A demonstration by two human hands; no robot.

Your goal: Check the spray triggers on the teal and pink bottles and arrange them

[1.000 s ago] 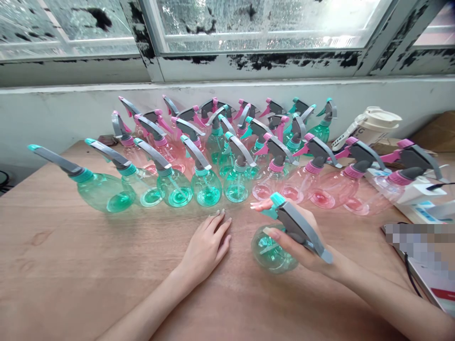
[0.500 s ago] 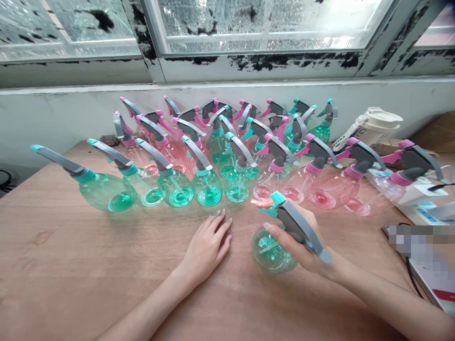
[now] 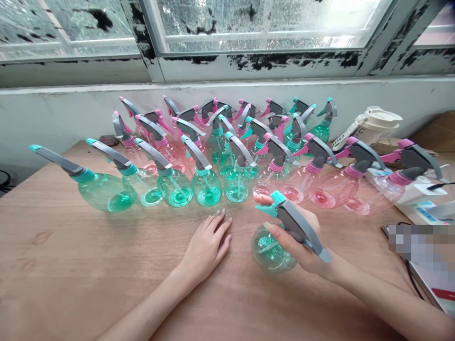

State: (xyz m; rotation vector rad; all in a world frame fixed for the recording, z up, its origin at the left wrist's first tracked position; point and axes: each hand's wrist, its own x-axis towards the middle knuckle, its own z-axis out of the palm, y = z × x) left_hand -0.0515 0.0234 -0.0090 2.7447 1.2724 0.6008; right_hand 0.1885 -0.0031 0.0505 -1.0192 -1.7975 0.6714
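Note:
My right hand (image 3: 302, 237) is closed around the neck of a green spray bottle (image 3: 272, 253) with a grey and teal trigger head. The nozzle points to the far left, and the index finger is stretched out beside the trigger. Part of the neck is hidden behind the fingers. My left hand (image 3: 208, 241) lies flat on the wooden table (image 3: 88, 284), fingers stretched out, holding nothing. Just beyond the hands stands a front row of spray bottles, green ones (image 3: 207, 189) on the left and pink ones (image 3: 334, 187) on the right.
More pink and green spray bottles (image 3: 322, 130) crowd behind the front row, up to the wall below the window. A white cup (image 3: 378, 125) stands at the back right. Nearer on the right are a white power strip (image 3: 415, 189), a dark cable and a partly blurred flat item (image 3: 437, 279).
Little differs. The extended index finger of my right hand has shifted very slightly near the trigger; the held spray bottle and my left hand stay in place.

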